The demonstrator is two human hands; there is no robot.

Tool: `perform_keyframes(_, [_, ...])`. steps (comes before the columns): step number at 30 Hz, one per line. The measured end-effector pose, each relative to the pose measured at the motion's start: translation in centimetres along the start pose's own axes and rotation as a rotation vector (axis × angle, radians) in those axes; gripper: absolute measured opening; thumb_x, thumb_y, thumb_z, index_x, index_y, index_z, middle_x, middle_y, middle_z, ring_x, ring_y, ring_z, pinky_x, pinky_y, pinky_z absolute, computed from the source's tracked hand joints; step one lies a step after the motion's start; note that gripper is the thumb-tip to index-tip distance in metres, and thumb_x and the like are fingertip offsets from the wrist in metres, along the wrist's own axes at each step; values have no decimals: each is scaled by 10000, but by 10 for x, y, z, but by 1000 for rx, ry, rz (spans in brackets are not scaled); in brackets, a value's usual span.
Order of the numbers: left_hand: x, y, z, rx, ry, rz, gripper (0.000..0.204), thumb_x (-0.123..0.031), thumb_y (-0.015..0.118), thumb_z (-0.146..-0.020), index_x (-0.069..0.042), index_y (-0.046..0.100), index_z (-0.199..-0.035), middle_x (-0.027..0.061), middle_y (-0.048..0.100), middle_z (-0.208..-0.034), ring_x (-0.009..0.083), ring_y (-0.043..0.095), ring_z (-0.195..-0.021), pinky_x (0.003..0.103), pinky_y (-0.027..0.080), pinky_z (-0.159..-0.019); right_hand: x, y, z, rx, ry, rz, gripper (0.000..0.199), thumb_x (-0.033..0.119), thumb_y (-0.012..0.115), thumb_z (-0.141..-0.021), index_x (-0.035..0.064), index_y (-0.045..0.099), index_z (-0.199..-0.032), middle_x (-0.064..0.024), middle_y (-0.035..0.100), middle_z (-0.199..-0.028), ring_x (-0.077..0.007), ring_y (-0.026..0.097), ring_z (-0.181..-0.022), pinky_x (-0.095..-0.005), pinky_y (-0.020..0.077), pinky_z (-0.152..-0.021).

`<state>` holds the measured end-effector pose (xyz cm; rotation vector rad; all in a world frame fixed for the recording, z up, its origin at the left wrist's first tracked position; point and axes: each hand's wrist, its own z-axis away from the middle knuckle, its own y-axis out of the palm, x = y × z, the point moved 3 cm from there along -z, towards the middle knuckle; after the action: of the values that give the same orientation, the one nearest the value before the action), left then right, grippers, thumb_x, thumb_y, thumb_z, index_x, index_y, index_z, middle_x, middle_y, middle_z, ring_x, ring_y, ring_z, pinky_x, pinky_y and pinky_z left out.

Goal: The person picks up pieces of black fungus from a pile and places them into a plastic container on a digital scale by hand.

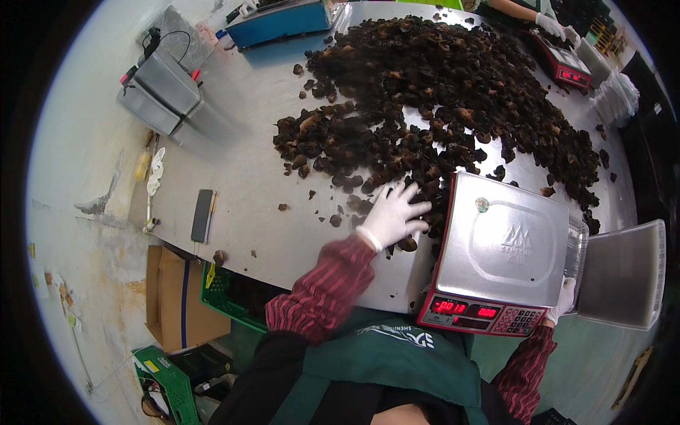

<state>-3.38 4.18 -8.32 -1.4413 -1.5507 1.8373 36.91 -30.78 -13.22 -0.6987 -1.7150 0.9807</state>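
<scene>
My left hand [396,214], in a white glove, has its fingers spread just left of the scale, over loose dark brown pieces that look like dried wood ear fungus. The large heap of these pieces [439,78] covers the far and middle part of the metal table [248,152]. A red-framed scale [506,244] with a bare silver plate and a lit red display stands before me, slightly right. My right hand [565,297], also gloved, is at the scale's right edge beside the see-through plastic trays [618,273]; its fingers are mostly hidden.
A blue bin [283,27] stands at the far left, with grey containers [163,85] nearer. A dark flat bar [204,216] lies by the left edge. Across the table a co-worker's gloved hand [550,25] is near another red scale [563,64]. Green crates [166,386] and a cardboard box [170,301] sit below.
</scene>
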Motion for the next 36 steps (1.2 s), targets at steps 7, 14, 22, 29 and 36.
perform_keyframes(7, [-5,-48,45,-321,131,-71,207,-149,653,-841,-78,695,-1031,79,682,-1072,249,633,-1011,375,492,-885,4,-6,8,0,20,-26,324,333,560,-945,21,513,-872,-130,533,-692,-262,481,-637,-397,433,-652])
perform_keyframes(14, [113,-57,61,-424,-311,-154,318,-64,628,-822,-129,658,-1131,73,622,-1161,272,592,-1066,360,500,-891,7,-3,3,-16,-8,-26,318,336,564,-943,29,513,-876,-128,539,-698,-260,484,-637,-394,434,-649])
perform_keyframes(22, [129,-71,77,-518,-257,-254,270,-111,643,-826,-153,658,-1093,13,641,-1078,220,635,-955,342,534,-777,4,-3,2,-16,5,-21,317,339,577,-930,32,519,-873,-124,553,-689,-258,488,-622,-394,438,-647])
perform_keyframes(29, [129,-80,114,-526,-305,-318,389,-63,631,-830,-170,644,-1203,92,602,-1241,287,568,-1108,381,476,-921,4,0,1,-8,16,-11,318,341,583,-930,34,525,-875,-129,563,-702,-261,508,-638,-390,440,-657])
perform_keyframes(36, [34,-52,46,-436,138,-223,195,-152,715,-761,-102,693,-949,37,660,-1041,244,585,-1033,387,428,-916,-7,2,-2,-30,18,-71,299,320,590,-935,35,529,-865,-122,567,-706,-258,512,-639,-382,441,-655])
